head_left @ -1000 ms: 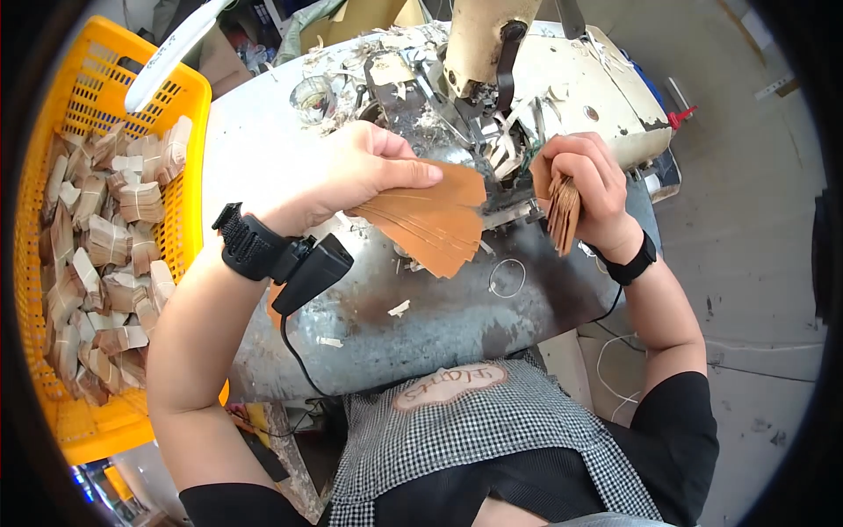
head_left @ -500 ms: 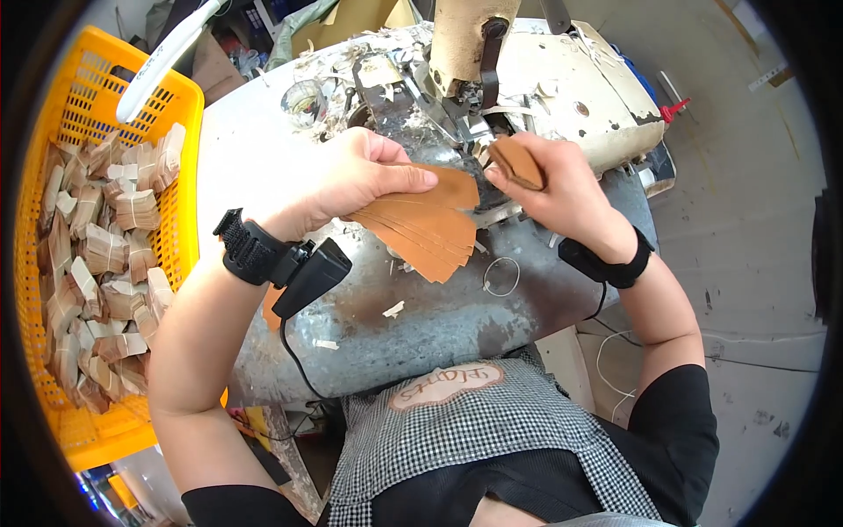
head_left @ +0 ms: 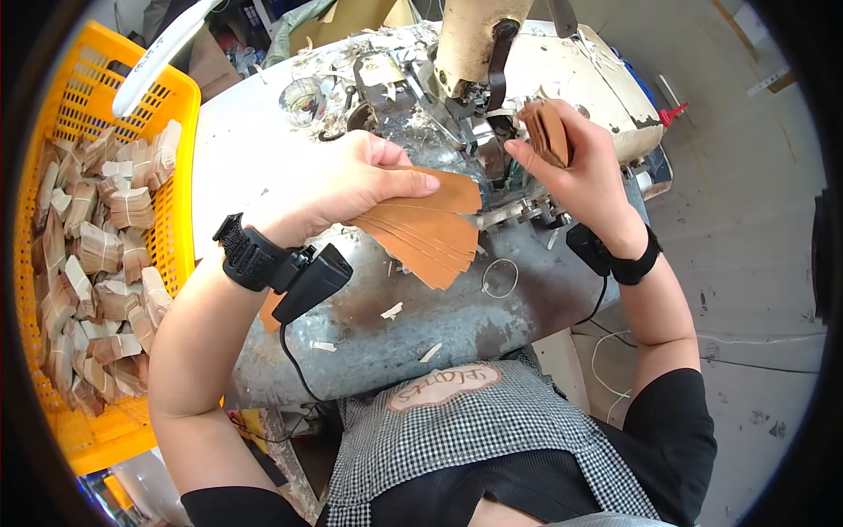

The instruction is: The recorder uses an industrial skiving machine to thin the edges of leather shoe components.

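My left hand (head_left: 373,183) pinches a fan of tan leather strips (head_left: 430,233), its thumb flat on the top one; the strips spread to the right over the metal worktop. In my right hand (head_left: 584,158) a small stack of brown leather pieces (head_left: 548,133) is held against the palm by curled fingers, while the thumb points left, off the stack. The right hand is just right of the presser area of a cream sewing-type machine (head_left: 479,44). Its metal foot (head_left: 486,140) lies between my two hands, touched by neither.
A yellow plastic crate (head_left: 187,189) at the left holds many banded bundles of leather pieces (head_left: 104,250). Scraps and shavings litter the machine bed. A thin ring (head_left: 500,278) lies on the metal worktop (head_left: 369,351). A white lamp arm (head_left: 162,61) hangs over the crate.
My right hand has moved up and right, away from the machine's foot, with the stack turned more upright and its thumb lifted off. My left hand stays nearly still with its strips.
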Demonstrator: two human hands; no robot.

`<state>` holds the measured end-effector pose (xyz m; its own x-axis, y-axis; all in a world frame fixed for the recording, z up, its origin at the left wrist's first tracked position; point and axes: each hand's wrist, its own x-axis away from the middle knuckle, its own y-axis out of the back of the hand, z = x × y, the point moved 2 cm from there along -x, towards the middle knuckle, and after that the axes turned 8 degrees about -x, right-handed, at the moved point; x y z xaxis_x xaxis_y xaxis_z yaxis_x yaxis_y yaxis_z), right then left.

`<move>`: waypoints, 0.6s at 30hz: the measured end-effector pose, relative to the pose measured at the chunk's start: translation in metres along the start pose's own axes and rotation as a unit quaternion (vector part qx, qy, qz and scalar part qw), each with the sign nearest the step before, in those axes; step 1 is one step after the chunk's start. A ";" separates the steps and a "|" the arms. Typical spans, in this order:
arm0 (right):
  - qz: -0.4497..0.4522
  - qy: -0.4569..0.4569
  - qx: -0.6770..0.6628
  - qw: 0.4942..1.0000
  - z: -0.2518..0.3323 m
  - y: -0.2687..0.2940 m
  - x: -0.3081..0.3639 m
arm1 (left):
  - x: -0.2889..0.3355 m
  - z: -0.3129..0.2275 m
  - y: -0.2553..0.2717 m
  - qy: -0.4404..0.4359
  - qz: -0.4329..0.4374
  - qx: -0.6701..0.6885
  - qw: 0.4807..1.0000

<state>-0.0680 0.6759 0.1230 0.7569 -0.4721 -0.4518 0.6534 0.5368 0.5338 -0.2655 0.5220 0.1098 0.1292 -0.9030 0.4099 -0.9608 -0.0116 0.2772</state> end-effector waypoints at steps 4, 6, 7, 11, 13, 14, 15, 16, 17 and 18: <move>0.006 0.150 0.106 0.983 0.000 0.009 0.003 | 0.003 -0.001 0.006 0.002 -0.045 -0.036 0.998; 0.052 0.123 0.084 0.988 -0.001 0.015 0.004 | 0.000 0.002 0.007 -0.003 -0.060 -0.046 0.997; 0.099 0.092 0.062 0.989 -0.002 0.014 0.003 | -0.006 0.000 0.004 0.003 -0.079 -0.086 0.993; 0.154 0.129 0.013 0.979 -0.002 0.003 -0.006 | -0.016 -0.009 -0.006 0.002 -0.105 -0.139 0.985; 0.159 0.122 0.032 0.979 -0.006 0.003 -0.005 | -0.011 -0.009 -0.006 -0.028 -0.067 -0.104 0.992; 0.179 0.120 0.082 0.973 -0.008 0.005 -0.005 | -0.008 -0.009 -0.006 -0.057 -0.029 -0.069 0.996; 0.198 0.119 0.131 0.964 -0.011 0.007 -0.004 | -0.004 -0.007 -0.004 -0.057 -0.029 -0.069 0.996; 0.189 0.123 0.146 0.963 -0.013 0.009 -0.003 | -0.001 -0.005 -0.002 -0.049 -0.014 -0.056 0.997; 0.189 0.123 0.145 0.963 -0.013 0.009 -0.002 | 0.001 -0.004 0.000 -0.041 0.001 -0.044 0.998; 0.161 0.111 0.105 0.975 -0.013 0.010 -0.001 | 0.002 -0.002 0.003 -0.040 0.000 -0.043 0.998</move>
<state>-0.0619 0.6911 0.1198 0.9212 -0.1263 -0.3680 0.3825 0.4660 0.7978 -0.2679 0.5207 0.1129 0.1053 -0.9347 0.3395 -0.9355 0.0227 0.3526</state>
